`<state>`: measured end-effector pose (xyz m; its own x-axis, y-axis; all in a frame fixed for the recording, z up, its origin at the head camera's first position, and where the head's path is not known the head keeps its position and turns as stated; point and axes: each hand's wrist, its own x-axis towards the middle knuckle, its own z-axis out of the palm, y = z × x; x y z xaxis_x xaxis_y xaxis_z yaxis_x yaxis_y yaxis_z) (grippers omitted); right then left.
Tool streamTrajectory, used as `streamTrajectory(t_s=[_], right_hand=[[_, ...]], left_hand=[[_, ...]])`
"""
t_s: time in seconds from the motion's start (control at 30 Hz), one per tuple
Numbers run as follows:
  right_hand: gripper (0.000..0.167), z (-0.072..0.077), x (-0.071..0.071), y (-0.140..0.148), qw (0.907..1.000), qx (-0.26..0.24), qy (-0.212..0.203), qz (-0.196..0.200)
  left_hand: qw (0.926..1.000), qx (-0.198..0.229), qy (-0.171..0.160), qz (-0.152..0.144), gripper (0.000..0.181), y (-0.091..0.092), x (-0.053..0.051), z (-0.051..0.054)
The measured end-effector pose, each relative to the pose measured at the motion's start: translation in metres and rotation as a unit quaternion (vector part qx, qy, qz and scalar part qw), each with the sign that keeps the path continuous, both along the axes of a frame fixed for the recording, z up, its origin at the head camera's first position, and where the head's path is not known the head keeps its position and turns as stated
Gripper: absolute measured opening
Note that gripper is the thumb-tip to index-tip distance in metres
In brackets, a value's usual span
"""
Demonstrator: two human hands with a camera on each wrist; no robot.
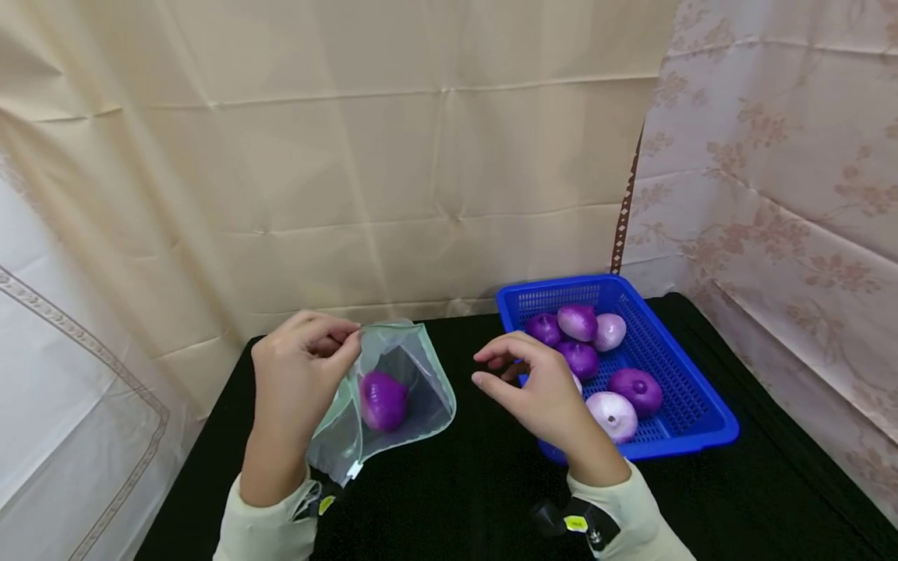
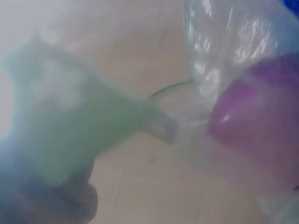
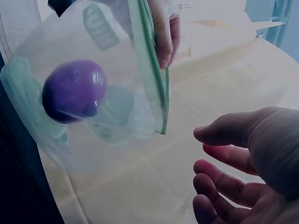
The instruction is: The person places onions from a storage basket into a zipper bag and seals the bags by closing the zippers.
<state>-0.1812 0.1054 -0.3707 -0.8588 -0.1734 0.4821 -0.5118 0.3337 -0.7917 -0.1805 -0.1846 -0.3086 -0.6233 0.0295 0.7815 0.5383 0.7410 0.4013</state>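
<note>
My left hand (image 1: 302, 389) pinches the top edge of a clear bag (image 1: 431, 389) with a green border. Inside the bag lies one purple onion (image 1: 383, 400), also visible through the plastic in the right wrist view (image 3: 74, 91). My right hand (image 1: 543, 389) is held between the bag and a blue basket (image 1: 694, 389), fingers loosely bent and apart, holding nothing. In the right wrist view, a gap separates the right hand (image 3: 247, 163) from the bag. The left wrist view is hazy, with the bag and the onion (image 2: 261, 121) blurred.
Several purple onions (image 1: 634, 391) and a paler one (image 1: 612, 416) lie in the basket, at the right of the black-covered table (image 1: 449, 499). A beige cloth (image 1: 421, 156) hangs behind, with a patterned cloth (image 1: 786, 195) at the right and a white one (image 1: 63, 374) at the left.
</note>
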Motion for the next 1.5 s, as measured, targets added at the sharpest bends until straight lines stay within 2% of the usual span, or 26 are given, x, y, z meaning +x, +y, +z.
streamTrajectory(t_s=[0.13,0.33,0.5,0.7,0.9,1.03,1.13,1.27,1.5], right_hand=[[0.016,0.001,0.0,0.005,0.9999,0.007,-0.008,0.0],[0.016,0.007,0.003,0.012,0.9994,0.025,-0.023,0.0],[0.015,0.011,0.004,0.022,0.9988,0.037,-0.03,-0.008],[0.014,0.012,0.0,0.04,0.9971,0.045,-0.053,-0.03],[0.018,0.016,-0.011,0.063,0.9908,0.096,-0.077,-0.056],[0.021,0.024,-0.023,0.088,0.9796,0.143,-0.103,-0.095],[0.036,0.032,-0.031,0.104,0.9687,0.178,-0.123,-0.121],[0.049,0.036,-0.037,0.116,0.9623,0.205,-0.125,-0.128],[0.026,0.034,-0.046,0.125,0.959,0.215,-0.119,-0.141]], left_hand=[[0.9988,-0.043,-0.024,0.0,0.011,0.002,-0.002,0.007],[0.9917,-0.12,-0.043,-0.012,0.011,0.005,-0.005,-0.001],[0.9894,-0.136,-0.046,-0.022,0.013,0.003,-0.003,-0.006],[0.9909,-0.123,-0.04,-0.035,0.015,0.004,0.0,-0.004],[0.9946,-0.088,-0.049,-0.025,0.013,0.002,-0.001,-0.003],[0.9955,-0.061,-0.072,-0.002,0.012,-0.005,-0.001,-0.006],[0.9957,-0.036,-0.084,0.014,0.012,-0.009,0.002,-0.009],[0.9959,-0.016,-0.088,0.017,0.015,-0.01,0.009,-0.01],[0.9982,0.007,-0.056,0.021,0.016,-0.008,0.02,-0.007]])
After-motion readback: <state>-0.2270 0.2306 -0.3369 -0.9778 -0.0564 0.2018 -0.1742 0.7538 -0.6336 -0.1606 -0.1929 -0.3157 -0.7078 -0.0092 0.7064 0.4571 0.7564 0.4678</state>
